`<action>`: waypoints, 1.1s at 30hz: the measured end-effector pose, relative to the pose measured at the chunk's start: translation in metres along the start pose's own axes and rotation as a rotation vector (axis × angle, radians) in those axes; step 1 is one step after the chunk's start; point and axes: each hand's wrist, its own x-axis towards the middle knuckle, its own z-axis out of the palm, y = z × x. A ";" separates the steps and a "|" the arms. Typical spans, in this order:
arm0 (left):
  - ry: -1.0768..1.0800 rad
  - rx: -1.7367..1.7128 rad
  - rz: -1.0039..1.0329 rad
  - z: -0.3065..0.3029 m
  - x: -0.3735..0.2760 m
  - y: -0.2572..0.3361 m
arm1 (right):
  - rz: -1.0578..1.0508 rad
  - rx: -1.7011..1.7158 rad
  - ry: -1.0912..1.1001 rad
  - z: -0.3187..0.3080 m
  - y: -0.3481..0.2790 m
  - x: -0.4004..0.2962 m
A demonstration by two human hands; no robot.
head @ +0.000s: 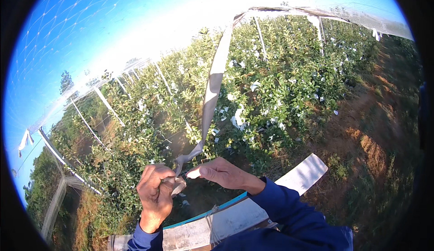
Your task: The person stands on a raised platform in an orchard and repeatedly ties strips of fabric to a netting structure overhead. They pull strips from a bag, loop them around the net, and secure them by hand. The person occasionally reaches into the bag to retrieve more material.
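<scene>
A long strip of pale fabric (213, 85) hangs from the top edge of the netting and runs down to my hands. My left hand (154, 190) is closed on its lower end, and a short crumpled tail sticks out past the fingers. To the right of it is my right hand (227, 174), thumb and fingers drawn together and pointing at the strip. Its fingertips are close to the twisted part of the fabric; whether they pinch anything is hidden. Both forearms wear dark blue sleeves.
Beneath my arms lies a weathered board (190, 232) with cord (212, 224) wound around it. Another pale board (305, 173) juts out at right. Leafy trees with white bags (239, 117), white posts (108, 105) and netting (54, 203) stand ahead. A dirt path (366, 115) runs along the right.
</scene>
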 end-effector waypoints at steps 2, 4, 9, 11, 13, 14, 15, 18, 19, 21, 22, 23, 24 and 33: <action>-0.018 -0.029 -0.031 0.021 -0.021 -0.001 | -0.006 0.258 -0.074 0.020 -0.001 0.004; -0.065 0.033 -0.032 0.036 -0.037 -0.002 | 0.197 0.355 0.000 0.030 0.017 0.002; 0.065 0.052 -0.146 0.059 -0.071 -0.015 | 0.160 0.494 0.349 0.048 0.030 -0.002; 0.106 -0.130 -0.340 0.064 -0.084 -0.022 | 0.152 0.536 0.415 0.046 0.040 -0.008; 0.082 -0.288 -0.599 0.064 -0.091 -0.023 | 0.223 0.482 0.501 0.038 0.053 -0.013; 0.062 -0.375 -0.665 0.064 -0.094 -0.023 | 0.216 0.523 0.522 0.036 0.056 -0.015; 0.039 -0.414 -0.692 0.064 -0.100 -0.025 | 0.209 0.564 0.543 0.034 0.058 -0.017; 0.066 -0.444 -0.708 0.055 -0.110 -0.037 | 0.170 0.696 0.677 0.021 0.064 -0.017; 0.088 -0.443 -0.702 0.054 -0.111 -0.041 | 0.191 0.687 0.743 0.013 0.070 -0.018; 0.204 -0.379 -0.612 0.055 -0.104 -0.040 | 0.238 0.699 0.800 0.006 0.085 -0.022; 0.260 -0.348 -0.563 0.056 -0.098 -0.039 | 0.292 0.779 0.733 0.010 0.088 -0.023; 0.289 -0.297 -0.543 0.057 -0.094 -0.038 | 0.346 0.857 0.664 0.015 0.091 -0.026; 0.260 -0.188 -0.513 0.059 -0.092 -0.038 | 0.400 0.933 0.592 0.022 0.095 -0.030; -0.084 0.273 -0.274 0.082 -0.090 -0.043 | 0.486 1.296 0.224 0.079 0.112 -0.052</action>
